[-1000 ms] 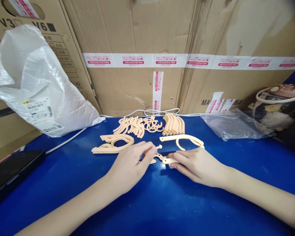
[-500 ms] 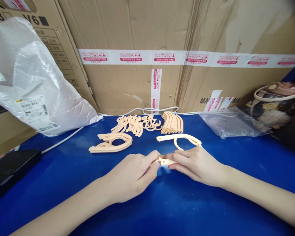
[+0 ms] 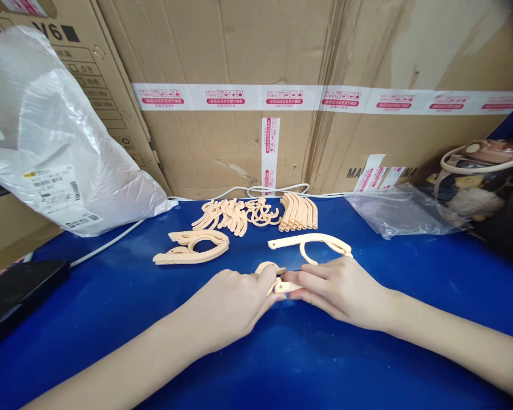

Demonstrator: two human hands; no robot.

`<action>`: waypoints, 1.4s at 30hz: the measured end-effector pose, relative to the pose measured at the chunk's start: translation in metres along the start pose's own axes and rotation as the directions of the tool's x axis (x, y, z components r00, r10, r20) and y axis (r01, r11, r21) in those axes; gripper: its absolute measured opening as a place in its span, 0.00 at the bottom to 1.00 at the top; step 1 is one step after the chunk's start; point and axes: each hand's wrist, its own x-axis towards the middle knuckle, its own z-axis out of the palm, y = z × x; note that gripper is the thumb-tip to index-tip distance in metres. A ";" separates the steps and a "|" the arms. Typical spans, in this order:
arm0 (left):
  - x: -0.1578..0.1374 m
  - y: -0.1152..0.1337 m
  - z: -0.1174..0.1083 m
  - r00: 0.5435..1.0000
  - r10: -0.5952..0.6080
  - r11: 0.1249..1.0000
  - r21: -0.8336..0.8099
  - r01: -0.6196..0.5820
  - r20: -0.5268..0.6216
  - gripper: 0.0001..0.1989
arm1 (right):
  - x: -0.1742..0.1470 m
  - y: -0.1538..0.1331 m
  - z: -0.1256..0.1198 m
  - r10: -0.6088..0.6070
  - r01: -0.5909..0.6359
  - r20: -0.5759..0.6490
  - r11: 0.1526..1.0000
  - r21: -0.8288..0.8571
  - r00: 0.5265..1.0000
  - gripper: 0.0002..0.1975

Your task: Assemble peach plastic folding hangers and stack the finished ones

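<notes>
My left hand [image 3: 235,302] pinches a small curved beige hanger piece [image 3: 268,266], its rounded top showing above the fingertips. Closed around a beige hanger arm [image 3: 282,287] is my right hand [image 3: 342,290]; the arm's holed end sticks out and meets the left fingertips. Beyond the right hand, a longer curved arm [image 3: 299,239] with a hooked part [image 3: 306,254] reaches out leftward, and its right end passes behind the knuckles. Whether it joins the held arm is hidden. A folded beige hanger [image 3: 192,259] lies to the left, apart from both hands.
Loose curved pieces [image 3: 222,215], small hooks [image 3: 263,213] and a row of hanger arms [image 3: 298,212] lie at the back of the blue table [image 3: 316,364]. A white mailer bag [image 3: 111,171], black device [image 3: 21,302], clear plastic bag [image 3: 397,213], white cable [image 3: 235,189] and cardboard boxes [image 3: 222,142] surround them.
The rounded top of the small piece now shows above my left fingertips. The held hanger arm's end and the longer arm have shifted slightly left and nearer to me.
</notes>
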 end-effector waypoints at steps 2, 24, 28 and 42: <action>0.000 0.001 0.002 1.000 0.005 0.999 0.049 -0.004 -0.020 0.10 | 0.000 0.000 0.001 0.007 -0.007 0.013 1.000 0.005 1.000 0.17; -0.004 0.001 0.007 0.921 0.216 0.915 0.396 -0.075 -0.324 0.11 | 0.003 -0.004 -0.005 0.101 -0.123 0.114 0.970 0.211 0.988 0.16; -0.004 -0.001 0.005 0.921 0.213 0.930 0.356 -0.089 -0.326 0.11 | 0.003 -0.003 -0.003 0.087 -0.101 0.091 0.980 0.169 0.992 0.16; -0.005 -0.002 0.004 0.909 0.216 0.966 0.212 -0.146 -0.356 0.10 | 0.003 -0.005 -0.003 0.081 -0.097 0.091 0.977 0.188 0.993 0.17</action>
